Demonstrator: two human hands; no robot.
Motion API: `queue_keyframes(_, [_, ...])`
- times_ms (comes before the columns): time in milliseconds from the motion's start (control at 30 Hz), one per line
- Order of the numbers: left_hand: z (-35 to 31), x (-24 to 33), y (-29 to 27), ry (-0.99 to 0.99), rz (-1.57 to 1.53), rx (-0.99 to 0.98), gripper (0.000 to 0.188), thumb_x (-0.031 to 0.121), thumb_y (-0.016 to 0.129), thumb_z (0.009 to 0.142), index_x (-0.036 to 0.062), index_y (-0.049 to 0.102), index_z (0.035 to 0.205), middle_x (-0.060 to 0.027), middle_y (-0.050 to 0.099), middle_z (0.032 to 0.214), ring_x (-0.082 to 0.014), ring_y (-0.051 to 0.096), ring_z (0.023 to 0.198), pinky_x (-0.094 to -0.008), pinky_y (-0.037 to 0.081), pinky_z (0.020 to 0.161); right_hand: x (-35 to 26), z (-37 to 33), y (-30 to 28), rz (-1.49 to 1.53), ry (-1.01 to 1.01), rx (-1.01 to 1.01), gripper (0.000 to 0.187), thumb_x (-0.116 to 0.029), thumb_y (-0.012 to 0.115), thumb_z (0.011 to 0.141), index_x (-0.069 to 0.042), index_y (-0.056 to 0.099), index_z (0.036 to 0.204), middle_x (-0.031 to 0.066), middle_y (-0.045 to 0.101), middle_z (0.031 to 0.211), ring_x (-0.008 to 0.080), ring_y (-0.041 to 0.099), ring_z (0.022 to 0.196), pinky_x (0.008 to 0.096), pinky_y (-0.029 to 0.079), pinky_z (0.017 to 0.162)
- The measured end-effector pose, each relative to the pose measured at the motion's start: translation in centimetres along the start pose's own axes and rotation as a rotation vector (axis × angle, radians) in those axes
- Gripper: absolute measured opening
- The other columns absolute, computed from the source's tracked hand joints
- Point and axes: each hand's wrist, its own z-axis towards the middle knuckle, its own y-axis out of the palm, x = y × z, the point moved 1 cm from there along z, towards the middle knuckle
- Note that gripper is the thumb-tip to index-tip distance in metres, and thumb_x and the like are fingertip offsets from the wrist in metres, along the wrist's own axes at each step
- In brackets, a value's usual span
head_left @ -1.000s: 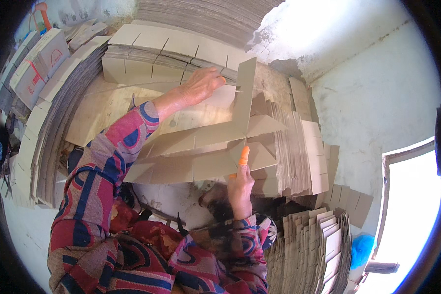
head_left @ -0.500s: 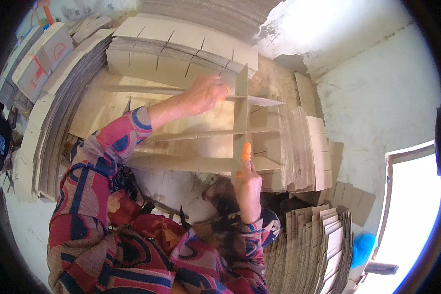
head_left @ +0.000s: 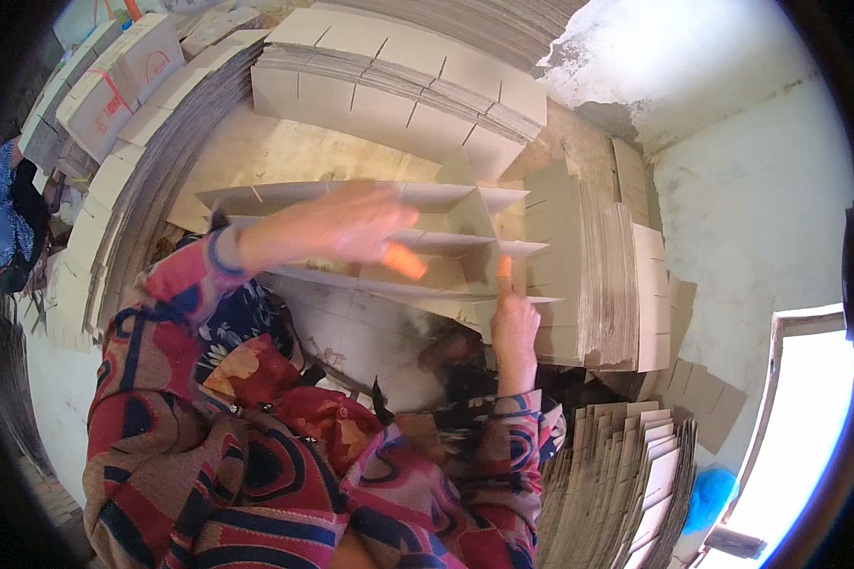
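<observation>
Left hand (head_left: 337,228): motion-blurred, palm down over the left-middle part of a tan cardboard lattice of upright, slotted strips (head_left: 294,196). Fingers stretched forward, a fair gap between them and the digit wearing an orange sleeve-like cover (head_left: 405,261). Nothing seen in its grip; contact with the strips below cannot be told.

Right hand (head_left: 515,327): at the near right corner of the lattice, one digit in a second orange cover (head_left: 504,268) pointing away from the body, alongside a narrow tan cardboard cross strip (head_left: 457,169). Other fingers curled and mostly hidden; whether they pinch the strip cannot be told.

Lattice: on a pale wooden board (head_left: 242,152), in front of the wearer. Three long strips run left to right, crossed near their right ends by the single cross strip; short ends stick out past it.

Surroundings: a tall stack of slotted tan cardboard sheets (head_left: 389,104) beyond the lattice; a brown-edged cardboard stack (head_left: 588,275) just right of it; a light box-shaped carton with red markings (head_left: 123,85) at upper left; a crumpled blue plastic bag (head_left: 710,498) at lower right.
</observation>
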Motion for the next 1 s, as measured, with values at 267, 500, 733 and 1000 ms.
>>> queue_keyframes(267, [-6.8,-6.3,9.6,0.037,0.103,0.11,0.026,0.025,0.075,0.071,0.0018,0.066,0.079,-0.0163,0.061,0.11,-0.0355,0.052,0.111,-0.0445,0.041,0.092,4.4,0.4,-4.0,0.445,-0.15,0.059,0.076,-0.022,0.075,0.075,-0.013,0.039,0.141,0.021,0.06,0.117,0.0301,0.065,0.095,0.042,0.052,0.075])
queue_keyframes(500, [-6.2,-6.4,10.5,0.031,-0.065,0.233,0.019,0.02,0.076,0.068,0.0042,0.066,0.072,-0.0128,0.061,0.115,-0.0324,0.049,0.118,-0.0451,0.035,0.099,11.6,-1.8,-2.8,-0.309,0.362,0.281,0.038,-0.017,0.065,0.085,0.001,0.049,0.114,0.0206,0.056,0.107,0.035,0.053,0.107,0.0417,0.053,0.074])
queue_keyframes(733, [-6.7,-5.8,8.8,-0.024,0.013,0.252,0.017,0.016,0.075,0.067,0.0031,0.067,0.073,-0.0124,0.063,0.111,-0.0297,0.053,0.113,-0.0424,0.038,0.097,14.1,-0.7,-0.4,-0.272,0.267,0.158,0.024,-0.006,0.06,0.083,-0.002,0.049,0.103,0.0191,0.059,0.101,0.0366,0.058,0.098,0.0441,0.054,0.074])
queue_keyframes(1000, [-6.4,-5.4,8.4,-0.041,-0.014,0.277,0.02,0.017,0.076,0.067,0.0017,0.068,0.076,-0.013,0.065,0.107,-0.0289,0.056,0.11,-0.0416,0.04,0.096,16.4,-0.9,0.0,-0.172,0.346,0.23,0.029,-0.027,0.065,0.084,-0.006,0.055,0.1,0.0197,0.064,0.089,0.0368,0.063,0.087,0.0484,0.05,0.068])
